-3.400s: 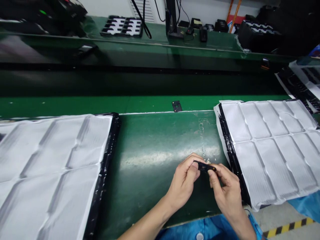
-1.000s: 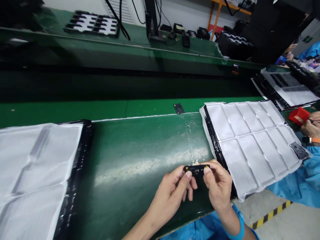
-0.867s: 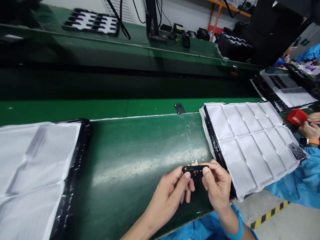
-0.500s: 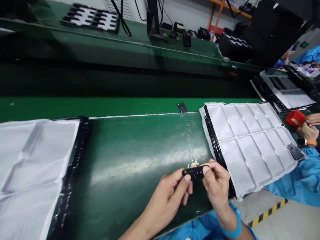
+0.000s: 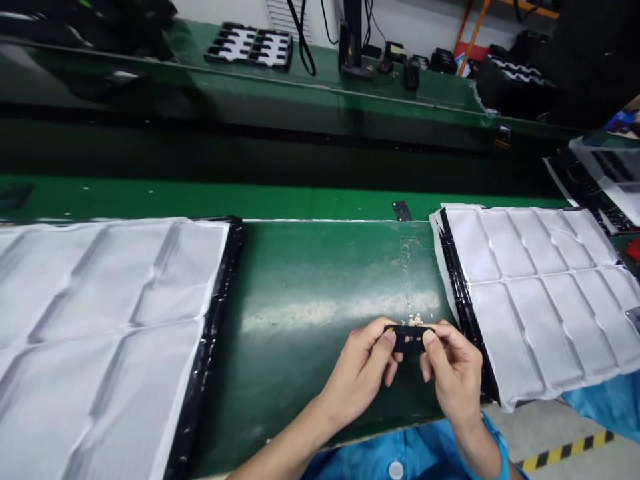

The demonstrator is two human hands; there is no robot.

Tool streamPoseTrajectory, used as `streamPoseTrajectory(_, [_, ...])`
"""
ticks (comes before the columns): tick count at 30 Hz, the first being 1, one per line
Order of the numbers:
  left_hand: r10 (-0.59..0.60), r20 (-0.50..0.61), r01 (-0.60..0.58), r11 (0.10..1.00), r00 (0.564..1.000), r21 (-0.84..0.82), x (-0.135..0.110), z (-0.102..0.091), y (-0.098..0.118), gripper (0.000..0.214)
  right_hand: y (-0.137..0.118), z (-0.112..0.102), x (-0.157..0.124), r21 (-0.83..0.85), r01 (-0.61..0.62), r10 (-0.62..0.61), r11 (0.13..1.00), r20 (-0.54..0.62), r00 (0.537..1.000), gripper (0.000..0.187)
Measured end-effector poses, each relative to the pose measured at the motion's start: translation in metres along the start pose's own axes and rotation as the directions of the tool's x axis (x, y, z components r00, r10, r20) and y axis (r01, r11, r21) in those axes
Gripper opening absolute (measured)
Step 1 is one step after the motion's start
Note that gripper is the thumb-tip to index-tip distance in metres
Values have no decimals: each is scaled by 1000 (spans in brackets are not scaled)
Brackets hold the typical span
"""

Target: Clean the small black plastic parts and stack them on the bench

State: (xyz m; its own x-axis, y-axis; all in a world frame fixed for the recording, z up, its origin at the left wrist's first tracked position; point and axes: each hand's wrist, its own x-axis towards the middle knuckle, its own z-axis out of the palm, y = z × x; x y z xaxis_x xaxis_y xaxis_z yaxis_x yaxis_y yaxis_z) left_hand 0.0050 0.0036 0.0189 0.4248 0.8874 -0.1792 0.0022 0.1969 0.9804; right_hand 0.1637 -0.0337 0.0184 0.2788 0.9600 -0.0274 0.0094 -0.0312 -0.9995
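Note:
Pinched between both my hands is a small flat black plastic part (image 5: 410,339) with cut-outs, held above the green tabletop. My left hand (image 5: 364,363) grips its left end between thumb and fingers, near a small yellow spot. Its right end is held the same way by my right hand (image 5: 454,367). Just beyond the part lies a little heap of pale crumb-like bits (image 5: 415,321). Farther back, another flat black part (image 5: 401,211) rests on the green bench.
White-sheeted black trays lie on both sides, one left tray (image 5: 113,313) and one right tray (image 5: 535,287). A raised shelf (image 5: 330,80) along the back carries a black-and-white tray (image 5: 250,47) and a monitor stand (image 5: 354,40). A person's blue sleeve (image 5: 600,400) shows at right.
My view has turned left, so the scene sits farther right and more of the left tray shows. The black part is tilted slightly differently, still in both hands. The neighbour's hands have left view.

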Motion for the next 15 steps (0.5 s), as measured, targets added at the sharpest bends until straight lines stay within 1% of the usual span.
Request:
streamPoseTrajectory(5, [19,6,-20,999,1000,32,-1,-2,-6,45,0,-2,-1,-9,10,-10,1000,40,999,24])
streamPoseTrajectory(10, [15,5,-15,999,1000,33,-1,-4,-6,48,-2,-4,-1,-44,48,-45,998,68,997,21])
streamPoseTrajectory(12, [-18,-11,18,1000,1000,8,0,-4,-4,47,-2,-5,-2,-77,70,-64,995,84,994,19])
streamPoseTrajectory(15, [-106,-48,101,990,993,-97,4,-3,-3,42,0,-6,-7,-169,138,-121,976,109,987,19])
